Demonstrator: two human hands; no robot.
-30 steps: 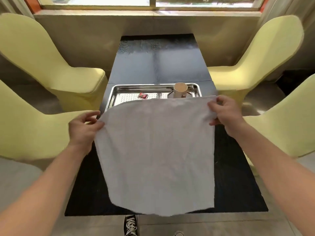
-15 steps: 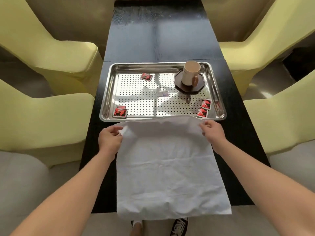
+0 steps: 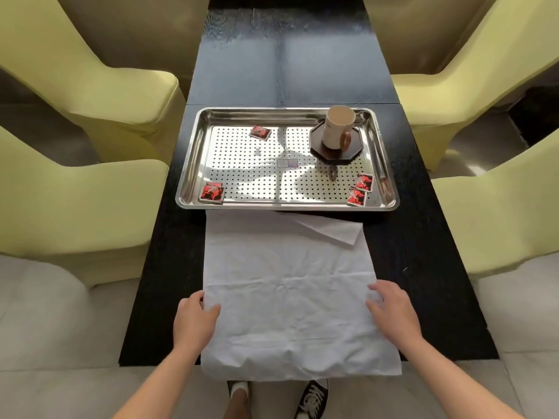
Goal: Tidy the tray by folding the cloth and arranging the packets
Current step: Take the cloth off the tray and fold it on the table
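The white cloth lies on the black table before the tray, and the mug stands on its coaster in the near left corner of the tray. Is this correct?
Not quite. In the head view the mug stands on its coaster in the far right corner of the tray, not the near left. The rest holds.

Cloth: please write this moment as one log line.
cloth flat on table; left hand pinches its edge; right hand rests on it; packets loose in tray
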